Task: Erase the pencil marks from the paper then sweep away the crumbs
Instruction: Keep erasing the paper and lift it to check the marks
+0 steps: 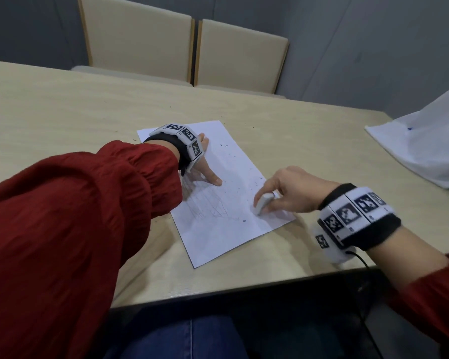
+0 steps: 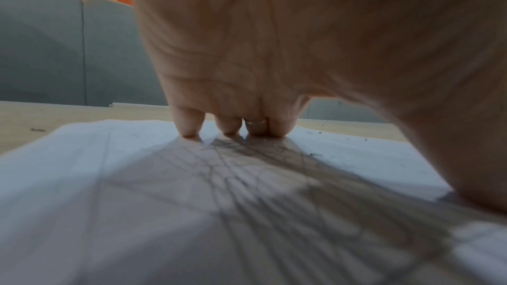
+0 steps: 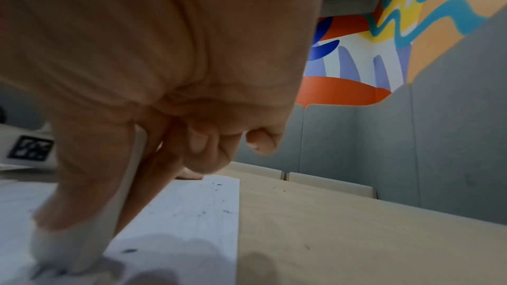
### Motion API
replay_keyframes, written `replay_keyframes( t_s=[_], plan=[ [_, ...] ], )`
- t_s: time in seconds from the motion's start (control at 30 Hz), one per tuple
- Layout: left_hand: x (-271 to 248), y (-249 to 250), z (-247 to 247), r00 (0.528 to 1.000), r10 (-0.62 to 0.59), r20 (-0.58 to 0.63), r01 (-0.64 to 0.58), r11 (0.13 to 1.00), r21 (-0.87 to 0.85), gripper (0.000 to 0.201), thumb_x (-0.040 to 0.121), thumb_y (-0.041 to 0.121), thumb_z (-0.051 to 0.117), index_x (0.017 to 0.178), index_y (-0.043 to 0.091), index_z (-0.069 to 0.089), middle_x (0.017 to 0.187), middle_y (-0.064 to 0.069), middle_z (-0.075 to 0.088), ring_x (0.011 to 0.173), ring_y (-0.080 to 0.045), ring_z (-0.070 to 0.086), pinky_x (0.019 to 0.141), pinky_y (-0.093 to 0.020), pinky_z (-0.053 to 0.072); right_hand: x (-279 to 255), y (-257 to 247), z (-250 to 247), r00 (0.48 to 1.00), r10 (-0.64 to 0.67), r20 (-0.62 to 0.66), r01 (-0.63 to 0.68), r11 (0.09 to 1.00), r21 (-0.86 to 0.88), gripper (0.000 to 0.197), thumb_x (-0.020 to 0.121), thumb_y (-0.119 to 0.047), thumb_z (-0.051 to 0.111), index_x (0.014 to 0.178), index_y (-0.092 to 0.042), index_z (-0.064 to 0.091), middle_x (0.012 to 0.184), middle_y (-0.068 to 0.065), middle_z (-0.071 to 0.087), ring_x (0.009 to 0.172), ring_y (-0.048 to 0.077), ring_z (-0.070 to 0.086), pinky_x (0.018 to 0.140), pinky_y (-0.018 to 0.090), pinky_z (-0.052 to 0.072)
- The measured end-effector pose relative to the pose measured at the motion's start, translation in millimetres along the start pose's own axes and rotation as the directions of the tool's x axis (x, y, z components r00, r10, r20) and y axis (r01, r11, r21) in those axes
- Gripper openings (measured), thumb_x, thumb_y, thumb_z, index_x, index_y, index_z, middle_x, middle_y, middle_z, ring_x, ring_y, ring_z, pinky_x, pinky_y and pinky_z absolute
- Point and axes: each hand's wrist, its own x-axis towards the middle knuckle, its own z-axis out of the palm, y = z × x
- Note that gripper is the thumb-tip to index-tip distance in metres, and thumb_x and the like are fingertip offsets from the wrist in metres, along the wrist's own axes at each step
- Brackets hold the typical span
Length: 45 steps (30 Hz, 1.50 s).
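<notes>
Head view: right hand pinches unlabelled eraser on paper.

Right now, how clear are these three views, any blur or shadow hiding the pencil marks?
Head view: fairly sharp and evenly lit, edges bent by the wide lens; pencil marks faint but readable. Left wrist view: the left hand shadows the paper, and the near lines smear. Right wrist view: the right hand and eraser are soft with blur.
</notes>
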Motion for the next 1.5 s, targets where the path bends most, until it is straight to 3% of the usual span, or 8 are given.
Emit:
replay_keyframes(
  t_s=[0.13, 0.47, 0.7, 0.87, 0.97, 1.13, 1.23, 1.5],
  plan=[
    [0.2, 0.5, 1.0, 1.000, 0.000, -0.008, 0.000, 1.000, 0.004, 0.137, 0.061, 0.080, 0.065, 0.154, 0.013, -0.011, 0.162, -0.004, -0.016, 0.150, -0.027, -0.004, 0.119, -0.045, 0.011, -0.2, -5.9, -6.7, 1.000, -0.003, -0.018, 0.003, 1.000, 0.006, 0.012, 0.080, -0.032, 0.072, 0.088, -0.040, 0.074, 0.051, -0.041, 0.049, 0.061, -0.012, 0.048, 0.060, 0.009, 0.026],
    [-19.4, -2.6, 8.0, 0.992, -0.115, -0.060, 0.115, 0.993, 0.008, 0.138, 0.056, 0.083, 0.064, 0.154, 0.009, 0.003, 0.162, -0.010, 0.002, 0.147, -0.034, 0.010, 0.116, -0.048, 0.021, 40.5, -16.9, 3.3, 0.956, 0.140, -0.256, -0.121, 0.989, 0.087, 0.008, 0.077, -0.032, 0.072, 0.084, -0.035, 0.073, 0.078, -0.020, 0.066, 0.082, 0.012, 0.055, 0.079, 0.030, 0.037],
    [-45.4, -28.8, 23.0, 0.974, -0.226, -0.017, 0.226, 0.974, 0.020, 0.156, -0.006, 0.100, 0.042, 0.122, 0.013, 0.044, 0.145, -0.013, 0.038, 0.125, -0.034, 0.046, 0.101, -0.047, 0.042, 43.0, -22.9, -8.6, 0.951, 0.205, -0.232, -0.212, 0.977, -0.004, 0.017, 0.078, -0.018, 0.061, 0.082, -0.029, 0.074, 0.087, -0.007, 0.071, 0.087, 0.023, 0.062, 0.072, 0.030, 0.040],
    [-75.4, -27.0, 25.9, 0.960, -0.279, 0.021, 0.278, 0.960, 0.022, 0.107, 0.053, 0.089, 0.060, 0.122, 0.007, 0.056, 0.125, -0.012, 0.056, 0.114, -0.028, 0.055, 0.094, -0.034, 0.041, 33.3, -10.0, 4.2, 0.915, 0.326, -0.237, -0.321, 0.945, 0.060, 0.016, 0.076, -0.014, 0.058, 0.084, -0.016, 0.072, 0.071, 0.001, 0.063, 0.069, 0.027, 0.055, 0.059, 0.026, 0.043],
    [-77.6, -13.7, 26.5, 0.982, -0.184, -0.027, 0.186, 0.980, 0.070, 0.104, 0.042, 0.099, 0.048, 0.099, 0.013, 0.067, 0.114, -0.012, 0.061, 0.096, -0.027, 0.062, 0.091, -0.035, 0.047, 39.0, -21.6, 11.8, 0.914, 0.286, -0.286, -0.266, 0.958, 0.110, 0.016, 0.076, -0.016, 0.059, 0.086, -0.016, 0.072, 0.082, 0.006, 0.069, 0.072, 0.026, 0.058, 0.062, 0.028, 0.047],
    [-74.7, 21.0, 42.7, 0.999, -0.024, -0.041, 0.026, 0.998, 0.056, 0.123, 0.063, 0.083, 0.061, 0.154, 0.013, 0.017, 0.161, -0.013, 0.011, 0.145, -0.033, 0.021, 0.116, -0.049, 0.025, 61.7, -46.4, -0.3, 0.951, 0.208, -0.227, -0.196, 0.978, 0.078, 0.013, 0.077, -0.018, 0.065, 0.087, -0.020, 0.073, 0.087, 0.005, 0.071, 0.082, 0.028, 0.065, 0.071, 0.034, 0.054],
    [-75.2, 20.2, 44.8, 1.000, 0.001, -0.004, -0.001, 0.998, 0.067, 0.128, 0.067, 0.080, 0.060, 0.154, 0.018, -0.009, 0.162, -0.005, -0.014, 0.149, -0.030, -0.006, 0.120, -0.051, 0.008, 74.8, -53.0, -9.5, 0.966, 0.155, -0.209, -0.138, 0.986, 0.092, 0.013, 0.075, -0.018, 0.071, 0.085, -0.024, 0.076, 0.088, 0.002, 0.073, 0.087, 0.027, 0.065, 0.077, 0.038, 0.056],
    [-68.7, 16.0, 41.9, 0.998, -0.029, 0.057, 0.026, 0.998, 0.057, 0.145, 0.051, 0.087, 0.063, 0.152, 0.022, -0.019, 0.160, 0.000, -0.022, 0.149, -0.029, -0.010, 0.119, -0.054, 0.007, 70.9, -55.0, -8.9, 0.985, 0.088, -0.146, -0.085, 0.996, 0.027, 0.018, 0.078, -0.029, 0.076, 0.096, -0.028, 0.075, 0.085, -0.005, 0.068, 0.086, 0.021, 0.059, 0.074, 0.031, 0.048]
  ],
)
